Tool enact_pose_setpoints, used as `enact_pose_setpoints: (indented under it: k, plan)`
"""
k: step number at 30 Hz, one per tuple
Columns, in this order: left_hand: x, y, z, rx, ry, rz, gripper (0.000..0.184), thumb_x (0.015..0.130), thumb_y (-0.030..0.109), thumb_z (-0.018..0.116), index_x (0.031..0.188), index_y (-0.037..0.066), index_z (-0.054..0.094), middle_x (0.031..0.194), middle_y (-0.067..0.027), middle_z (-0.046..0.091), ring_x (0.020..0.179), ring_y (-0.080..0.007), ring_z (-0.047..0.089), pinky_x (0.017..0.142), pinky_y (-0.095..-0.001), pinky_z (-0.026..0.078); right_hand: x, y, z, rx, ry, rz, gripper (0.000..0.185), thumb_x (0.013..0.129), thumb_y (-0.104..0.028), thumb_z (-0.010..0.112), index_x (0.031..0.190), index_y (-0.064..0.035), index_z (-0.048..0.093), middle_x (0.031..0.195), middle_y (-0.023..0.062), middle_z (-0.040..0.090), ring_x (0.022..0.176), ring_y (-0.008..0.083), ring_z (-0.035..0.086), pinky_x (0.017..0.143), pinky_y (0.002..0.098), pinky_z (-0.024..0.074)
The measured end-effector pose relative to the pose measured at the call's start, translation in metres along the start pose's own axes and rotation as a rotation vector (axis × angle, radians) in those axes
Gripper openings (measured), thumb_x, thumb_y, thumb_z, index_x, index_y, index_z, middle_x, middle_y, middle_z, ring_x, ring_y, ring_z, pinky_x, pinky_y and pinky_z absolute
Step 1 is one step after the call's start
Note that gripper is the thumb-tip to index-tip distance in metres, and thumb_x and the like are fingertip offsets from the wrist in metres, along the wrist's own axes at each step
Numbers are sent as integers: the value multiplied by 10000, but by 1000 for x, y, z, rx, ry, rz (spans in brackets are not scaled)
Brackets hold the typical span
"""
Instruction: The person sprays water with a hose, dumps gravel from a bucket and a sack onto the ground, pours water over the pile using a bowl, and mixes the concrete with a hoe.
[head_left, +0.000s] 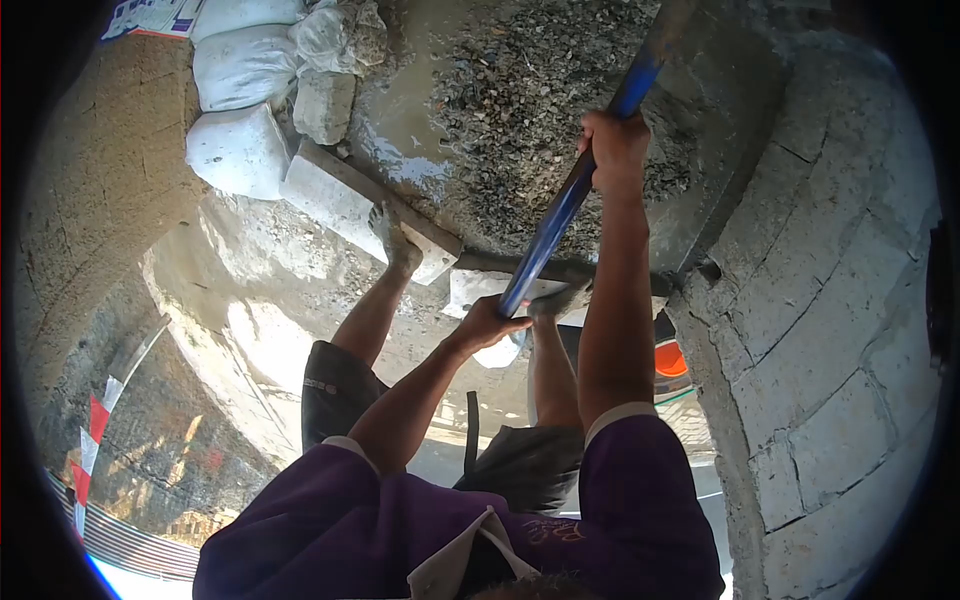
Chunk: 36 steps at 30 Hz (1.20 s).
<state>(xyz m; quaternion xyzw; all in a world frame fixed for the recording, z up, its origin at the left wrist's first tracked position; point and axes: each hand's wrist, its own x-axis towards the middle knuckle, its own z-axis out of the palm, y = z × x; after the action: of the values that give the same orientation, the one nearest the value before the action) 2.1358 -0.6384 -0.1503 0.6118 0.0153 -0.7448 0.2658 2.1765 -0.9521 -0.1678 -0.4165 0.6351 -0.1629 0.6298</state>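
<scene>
A long blue pole [560, 215] runs diagonally from the lower middle to the top right. My left hand [485, 328] is wrapped round its lower end. Farther up, my right hand [617, 150] grips the same pole, with the arm stretched out. The pole's far end leaves the view at the top, so its tip is hidden. Beneath the pole lies a heap of wet gravel [530, 120], with grey watery slurry [405, 110] around it.
Concrete blocks [350, 205] edge the slurry, and one bare foot [393, 240] rests on them. White sacks [240, 150] are stacked at the upper left. A block wall [830, 400] rises on the right. An orange bucket [670, 359] stands beside my right arm.
</scene>
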Motion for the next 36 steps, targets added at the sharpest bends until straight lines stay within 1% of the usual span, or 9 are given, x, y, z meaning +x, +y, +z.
enact_pose_setpoints:
  k: [5,8,13,20,23,25,28,32,36]
  plan:
    - [-21,-35,34,-306,-68,-174,445,787,170,759,1186,51,599,557,19,499,440,-63,451,409,-253,362,32,102,20,-353,-80,216,83,718,9,599,658,18,542,555,86,537,450,189,534,440,348,410]
    - [-66,-86,31,-209,-42,-275,456,790,170,753,1202,65,590,569,1,515,440,-82,472,415,-264,381,-32,122,18,-366,-14,393,50,704,31,571,672,33,533,543,89,516,438,194,539,414,359,410]
    - [-112,-166,20,199,49,-83,435,784,185,741,1185,91,601,608,-34,545,480,-114,510,470,-290,422,-117,93,11,-246,8,291,70,676,16,560,684,12,490,534,85,506,403,188,520,360,329,393]
    - [44,-10,-48,72,181,157,489,724,229,773,1149,45,615,759,-85,643,662,-162,621,616,-320,501,8,-35,82,-179,-50,-88,75,688,17,566,691,37,494,554,92,519,430,178,528,390,322,399]
    - [68,28,-43,-253,47,67,493,753,157,765,1197,40,585,601,0,512,476,-108,483,458,-280,406,85,-9,104,-263,-78,-89,64,711,16,581,691,33,523,556,88,521,441,186,534,413,328,405]
    - [47,-2,-18,-410,-138,17,520,830,137,710,1291,4,508,572,5,501,450,-79,468,417,-261,395,98,51,101,-481,-122,102,54,732,14,586,700,37,549,564,98,536,449,194,540,429,338,412]
    - [-15,-49,12,-316,-111,-115,523,824,128,704,1302,39,513,539,-11,505,424,-94,469,416,-272,388,34,120,76,-585,-112,207,93,746,19,544,800,86,580,608,130,571,482,222,574,425,384,430]
    - [-74,-163,13,62,24,-64,485,803,138,717,1250,55,550,553,-3,502,422,-89,448,412,-278,366,-82,101,41,-382,-30,345,57,721,18,570,751,39,528,612,113,541,453,204,548,405,348,417]
    - [-192,-91,-52,382,215,-154,473,762,192,744,1180,45,578,701,-97,614,616,-178,606,568,-330,489,-159,86,23,138,-21,246,134,690,12,609,639,-9,487,531,65,504,397,166,523,359,296,404]
